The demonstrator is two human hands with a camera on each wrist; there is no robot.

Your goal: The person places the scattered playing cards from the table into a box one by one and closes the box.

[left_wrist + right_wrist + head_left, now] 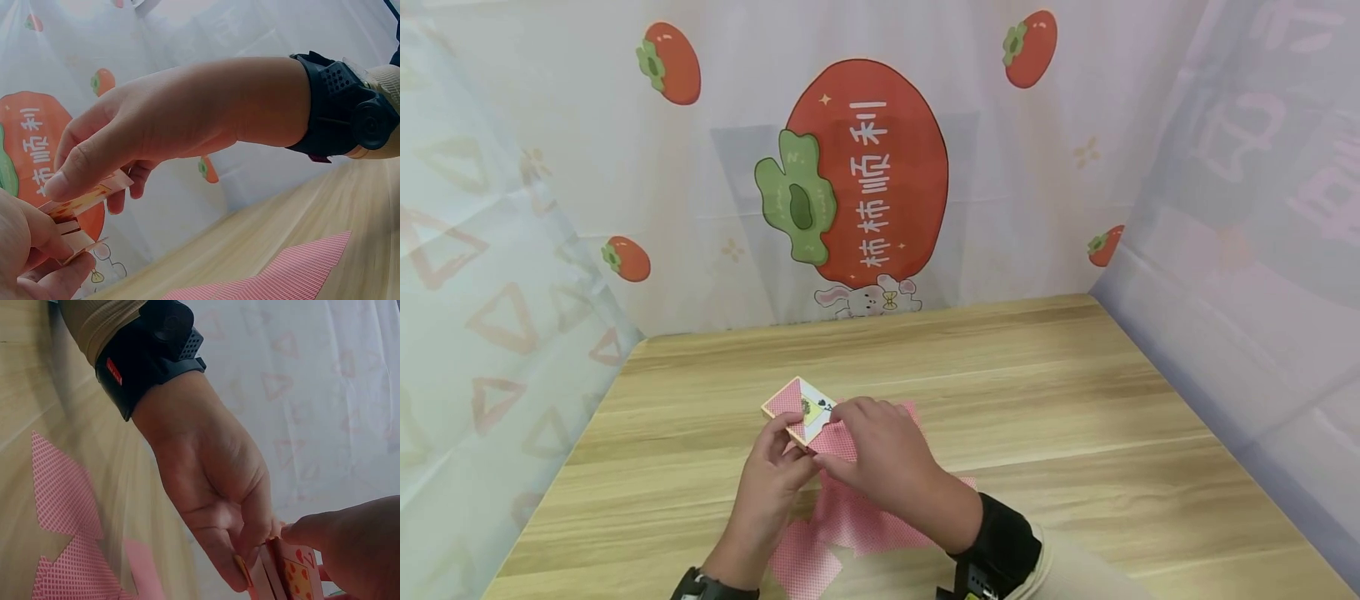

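Observation:
A small playing card box [812, 408], pink-checked with a white band and a spade ace print, is held above the table, tilted. My left hand [775, 467] grips its near left side, fingers curled round the edge. At its right end my right hand [887, 450] pinches the box between thumb and fingers. The right wrist view shows the box's printed side [300, 575] between both hands; fingers partly hide its end, so I cannot tell what is inside. Below the hands lie several pink-checked playing cards [876, 529], face down and overlapping, partly covered by the right arm.
The wood-grain table [1037, 392] carries the cards near its front edge. A white cloth backdrop [1015, 200] with persimmon prints stands behind it, and cloth sides [482, 275] flank it left and right. Both wrists wear black camera bands [1000, 533].

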